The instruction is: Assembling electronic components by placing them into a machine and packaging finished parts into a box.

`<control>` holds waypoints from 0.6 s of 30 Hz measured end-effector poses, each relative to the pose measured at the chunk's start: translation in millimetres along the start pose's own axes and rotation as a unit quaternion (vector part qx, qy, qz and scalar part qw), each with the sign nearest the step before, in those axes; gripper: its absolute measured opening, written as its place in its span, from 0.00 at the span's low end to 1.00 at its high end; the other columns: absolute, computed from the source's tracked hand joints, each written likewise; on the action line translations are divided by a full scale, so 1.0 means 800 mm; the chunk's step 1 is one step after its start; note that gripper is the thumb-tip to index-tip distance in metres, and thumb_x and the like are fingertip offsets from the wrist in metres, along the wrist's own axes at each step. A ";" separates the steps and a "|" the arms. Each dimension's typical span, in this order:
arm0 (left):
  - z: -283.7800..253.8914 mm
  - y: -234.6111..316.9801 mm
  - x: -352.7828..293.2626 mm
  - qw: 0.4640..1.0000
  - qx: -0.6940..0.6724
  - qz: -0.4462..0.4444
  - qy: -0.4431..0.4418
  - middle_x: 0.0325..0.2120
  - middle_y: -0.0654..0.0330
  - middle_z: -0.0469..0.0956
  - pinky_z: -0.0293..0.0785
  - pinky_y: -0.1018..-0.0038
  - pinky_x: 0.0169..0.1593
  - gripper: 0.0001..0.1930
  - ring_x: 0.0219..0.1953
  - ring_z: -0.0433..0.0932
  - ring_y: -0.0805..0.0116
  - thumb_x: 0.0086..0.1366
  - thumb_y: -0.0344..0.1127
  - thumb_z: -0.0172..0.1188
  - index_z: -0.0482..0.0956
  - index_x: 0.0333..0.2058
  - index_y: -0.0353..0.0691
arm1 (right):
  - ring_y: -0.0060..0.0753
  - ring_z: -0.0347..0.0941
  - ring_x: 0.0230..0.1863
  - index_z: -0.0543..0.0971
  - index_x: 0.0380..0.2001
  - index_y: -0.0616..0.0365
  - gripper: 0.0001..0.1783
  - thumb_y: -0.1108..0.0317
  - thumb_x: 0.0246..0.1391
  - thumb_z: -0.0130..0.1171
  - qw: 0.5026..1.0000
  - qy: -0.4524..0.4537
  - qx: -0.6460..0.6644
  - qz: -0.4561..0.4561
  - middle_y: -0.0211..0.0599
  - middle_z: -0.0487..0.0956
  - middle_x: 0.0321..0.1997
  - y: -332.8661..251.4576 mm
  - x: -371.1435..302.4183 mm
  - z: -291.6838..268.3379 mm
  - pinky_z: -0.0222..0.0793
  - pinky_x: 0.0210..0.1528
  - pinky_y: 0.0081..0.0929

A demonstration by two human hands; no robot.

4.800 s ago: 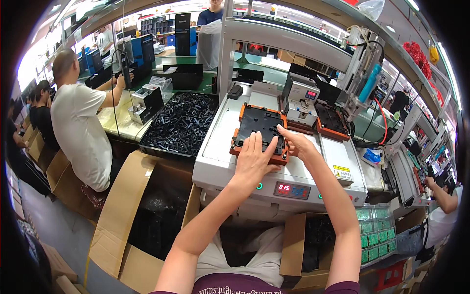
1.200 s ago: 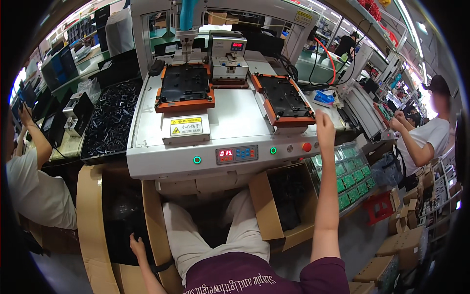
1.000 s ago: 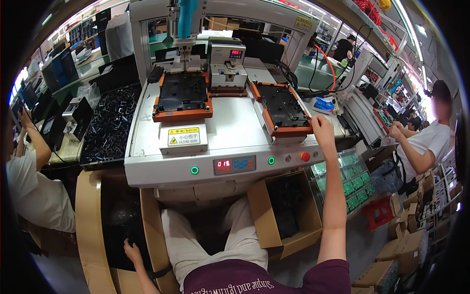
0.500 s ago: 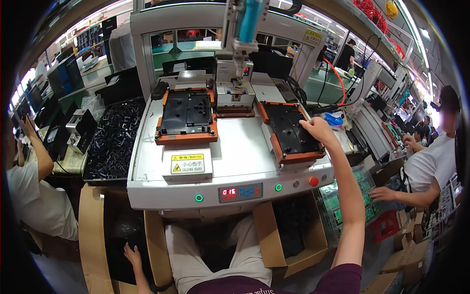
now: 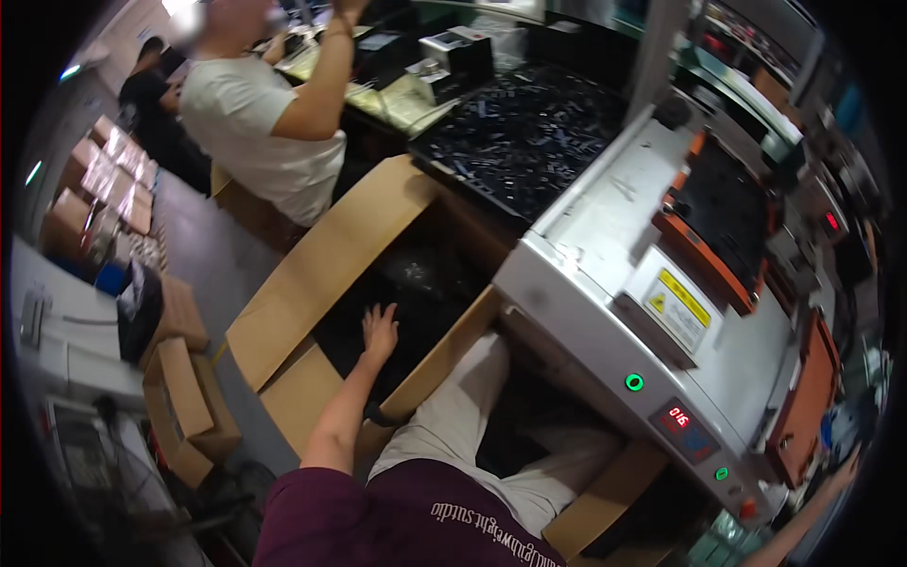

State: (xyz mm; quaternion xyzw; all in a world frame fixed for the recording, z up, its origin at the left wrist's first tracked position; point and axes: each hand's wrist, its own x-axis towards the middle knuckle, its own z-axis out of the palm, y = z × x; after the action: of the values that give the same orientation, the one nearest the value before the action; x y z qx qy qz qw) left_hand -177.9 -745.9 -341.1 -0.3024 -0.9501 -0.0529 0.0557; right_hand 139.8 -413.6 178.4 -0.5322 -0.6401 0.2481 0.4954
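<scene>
My left hand [image 5: 380, 327] reaches down into an open cardboard box [image 5: 321, 274] on my left, fingers spread, just above the dark small parts [image 5: 416, 279] inside. It holds nothing. My right forearm [image 5: 792, 537] runs along the lower right edge. My right hand [image 5: 847, 465] is dim at the picture's rim, next to the right orange-framed fixture [image 5: 803, 402] on the white machine [image 5: 605, 236]; its fingers are not readable. A second orange-framed black fixture [image 5: 723, 222] sits further back on the machine.
The machine front carries a green button [image 5: 634, 382], a red number display [image 5: 682, 421] and a yellow warning label [image 5: 678, 300]. A black tray of small parts [image 5: 529, 123] lies behind the box. A person in a white shirt [image 5: 260, 104] works at the left. Brown cartons [image 5: 184, 402] stand on the floor.
The view has swung left and downward. My left hand has stretched further into the cardboard box. My right hand stays by the right fixture.
</scene>
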 end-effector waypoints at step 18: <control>0.022 -0.084 0.023 0.964 -0.020 -0.240 -0.112 0.61 0.39 0.55 0.57 0.55 0.62 0.42 0.63 0.56 0.43 0.57 0.58 0.58 0.55 0.64 0.43 | 0.33 0.71 0.53 0.71 0.55 0.59 0.25 0.56 0.59 0.51 0.971 -0.085 -0.178 0.136 0.41 0.73 0.54 0.544 0.163 -0.322 0.66 0.54 0.31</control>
State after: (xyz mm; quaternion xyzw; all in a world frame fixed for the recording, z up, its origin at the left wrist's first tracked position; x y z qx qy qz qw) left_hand -233.6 -787.6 -360.4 -0.0710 -0.9937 -0.0492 -0.0712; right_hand 568.3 -211.8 -41.6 -0.6710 -0.6351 0.2396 0.2984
